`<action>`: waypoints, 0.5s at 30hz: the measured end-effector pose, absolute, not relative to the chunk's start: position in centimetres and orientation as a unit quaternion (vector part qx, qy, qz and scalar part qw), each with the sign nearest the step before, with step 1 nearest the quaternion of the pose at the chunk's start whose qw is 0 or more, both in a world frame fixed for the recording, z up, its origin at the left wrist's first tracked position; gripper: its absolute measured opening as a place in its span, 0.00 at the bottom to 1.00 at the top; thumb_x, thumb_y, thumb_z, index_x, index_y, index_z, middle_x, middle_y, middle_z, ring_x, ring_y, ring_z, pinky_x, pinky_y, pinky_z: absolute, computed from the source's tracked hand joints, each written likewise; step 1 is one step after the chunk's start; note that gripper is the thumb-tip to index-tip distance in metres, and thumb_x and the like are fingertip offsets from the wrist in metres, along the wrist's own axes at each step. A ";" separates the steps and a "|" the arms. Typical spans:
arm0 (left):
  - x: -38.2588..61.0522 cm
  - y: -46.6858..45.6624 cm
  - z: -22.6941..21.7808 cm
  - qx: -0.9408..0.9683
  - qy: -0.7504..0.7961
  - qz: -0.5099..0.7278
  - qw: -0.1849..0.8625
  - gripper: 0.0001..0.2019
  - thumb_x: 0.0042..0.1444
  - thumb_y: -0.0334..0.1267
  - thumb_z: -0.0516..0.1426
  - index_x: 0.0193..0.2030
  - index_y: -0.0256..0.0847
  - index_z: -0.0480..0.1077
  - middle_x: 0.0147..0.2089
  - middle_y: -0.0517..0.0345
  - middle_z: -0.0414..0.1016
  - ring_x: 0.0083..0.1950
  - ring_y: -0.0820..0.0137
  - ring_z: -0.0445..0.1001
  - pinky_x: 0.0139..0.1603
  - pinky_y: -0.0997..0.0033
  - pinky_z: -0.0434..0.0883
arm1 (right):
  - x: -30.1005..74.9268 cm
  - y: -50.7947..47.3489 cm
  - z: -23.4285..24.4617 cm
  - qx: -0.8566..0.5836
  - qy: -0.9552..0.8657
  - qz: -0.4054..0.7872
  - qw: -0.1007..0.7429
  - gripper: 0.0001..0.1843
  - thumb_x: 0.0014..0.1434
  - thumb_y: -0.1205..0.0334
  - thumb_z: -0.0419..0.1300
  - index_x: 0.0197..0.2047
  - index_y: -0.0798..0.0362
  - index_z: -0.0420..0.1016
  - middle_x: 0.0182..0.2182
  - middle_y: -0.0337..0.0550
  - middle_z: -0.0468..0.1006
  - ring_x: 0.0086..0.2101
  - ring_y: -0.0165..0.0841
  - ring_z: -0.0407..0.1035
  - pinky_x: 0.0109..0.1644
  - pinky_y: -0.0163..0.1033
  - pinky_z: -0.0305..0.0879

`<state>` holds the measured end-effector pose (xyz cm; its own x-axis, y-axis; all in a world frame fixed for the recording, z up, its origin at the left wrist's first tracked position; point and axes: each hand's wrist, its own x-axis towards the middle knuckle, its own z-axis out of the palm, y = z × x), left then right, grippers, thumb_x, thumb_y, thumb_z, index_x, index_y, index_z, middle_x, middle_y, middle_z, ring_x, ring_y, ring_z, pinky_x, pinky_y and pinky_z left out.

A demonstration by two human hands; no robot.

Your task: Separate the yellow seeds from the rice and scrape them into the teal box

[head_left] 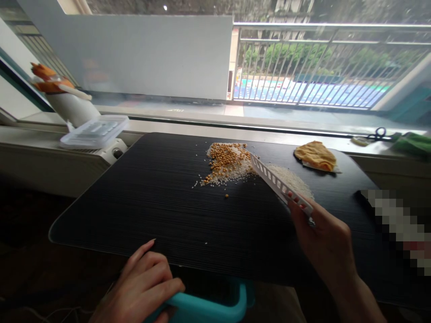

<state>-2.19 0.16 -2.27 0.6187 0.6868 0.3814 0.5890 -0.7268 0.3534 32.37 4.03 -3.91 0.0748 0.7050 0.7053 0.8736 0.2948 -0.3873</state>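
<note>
My right hand (pixel 318 233) grips one end of a white slotted plastic piece (pixel 274 179), held slantwise over the table. Its far end reaches a heap of yellow beans, perhaps soybeans (pixel 225 157), mixed with white rice grains. Behind the plastic piece lies a pile of white rice (pixel 291 179), partly hidden by it. My left hand (pixel 144 280) is at the table's near edge, gripping the rim of a turquoise container (pixel 215 307) below the tabletop. The container's inside is dark, so its contents cannot be made out.
On the black table (pixel 141 202) lie a stray bean (pixel 226 195), scattered grains and a folded yellow cloth (pixel 315 156). A clear plastic lid (pixel 96 131) and an orange-and-white figure (pixel 63 92) are at the left. A pixelated patch (pixel 397 224) hides something at the right.
</note>
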 end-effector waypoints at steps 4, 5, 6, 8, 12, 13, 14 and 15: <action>-1.8 0.1 -2.1 0.893 0.358 0.252 0.106 0.15 0.55 0.26 0.52 0.44 0.49 0.69 0.33 0.70 0.72 0.40 0.72 0.73 0.71 0.68 0.50 | 32.1 3.4 -3.6 -0.579 -0.678 -0.057 0.450 0.13 0.65 0.67 0.60 0.52 0.48 0.79 0.46 0.41 0.85 0.44 0.39 0.81 0.51 0.40 0.77; -1.7 0.1 -2.0 0.893 0.357 0.252 0.110 0.15 0.55 0.26 0.51 0.44 0.49 0.69 0.33 0.70 0.72 0.40 0.72 0.72 0.71 0.68 0.50 | 32.0 3.2 -3.6 -0.578 -0.676 -0.048 0.455 0.13 0.64 0.66 0.60 0.51 0.48 0.79 0.46 0.40 0.85 0.44 0.39 0.81 0.51 0.40 0.77; -1.6 0.1 -2.0 0.893 0.357 0.251 0.113 0.15 0.55 0.25 0.51 0.44 0.49 0.69 0.33 0.70 0.72 0.40 0.72 0.72 0.71 0.68 0.50 | 32.0 3.0 -3.6 -0.578 -0.674 -0.039 0.459 0.13 0.64 0.66 0.61 0.51 0.48 0.79 0.46 0.40 0.85 0.44 0.39 0.81 0.51 0.40 0.77; -1.4 0.1 -2.0 0.893 0.356 0.250 0.119 0.15 0.55 0.25 0.51 0.44 0.49 0.68 0.33 0.70 0.72 0.41 0.72 0.72 0.71 0.67 0.49 | 32.0 2.5 -3.7 -0.579 -0.672 -0.019 0.462 0.13 0.64 0.66 0.62 0.51 0.47 0.80 0.46 0.39 0.85 0.44 0.38 0.81 0.51 0.39 0.77; -1.4 0.1 -2.0 0.894 0.355 0.245 0.121 0.15 0.56 0.25 0.51 0.45 0.48 0.69 0.33 0.69 0.72 0.42 0.71 0.73 0.72 0.67 0.48 | 32.1 1.5 -3.5 -0.577 -0.660 -0.010 0.480 0.14 0.62 0.66 0.63 0.50 0.43 0.80 0.45 0.36 0.85 0.42 0.38 0.82 0.48 0.39 0.79; -1.5 0.2 -2.0 0.898 0.348 0.241 0.120 0.15 0.56 0.26 0.52 0.45 0.48 0.69 0.34 0.69 0.73 0.42 0.71 0.73 0.72 0.67 0.48 | 32.1 1.1 -3.2 -0.587 -0.649 -0.013 0.484 0.13 0.62 0.65 0.63 0.49 0.43 0.80 0.44 0.36 0.86 0.41 0.38 0.82 0.47 0.39 0.80; -1.6 0.3 -2.0 0.903 0.339 0.235 0.118 0.15 0.56 0.26 0.52 0.45 0.48 0.69 0.34 0.69 0.73 0.42 0.71 0.73 0.72 0.68 0.47 | 32.2 0.7 -2.9 -0.601 -0.636 -0.016 0.485 0.11 0.61 0.63 0.63 0.47 0.44 0.81 0.43 0.36 0.86 0.40 0.39 0.83 0.46 0.39 0.80; -1.6 0.4 -2.0 0.909 0.328 0.230 0.115 0.15 0.55 0.26 0.53 0.46 0.47 0.69 0.35 0.69 0.74 0.42 0.71 0.73 0.72 0.69 0.47 | 32.2 0.3 -2.5 -0.618 -0.623 -0.013 0.480 0.09 0.61 0.62 0.63 0.45 0.44 0.82 0.41 0.35 0.87 0.39 0.39 0.83 0.44 0.39 0.81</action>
<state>-1.64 0.35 -2.02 0.6785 0.6495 0.3432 0.5440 -0.7582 0.3595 32.24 0.27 -2.47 0.2243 0.7575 0.6131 0.7821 0.2354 -0.5770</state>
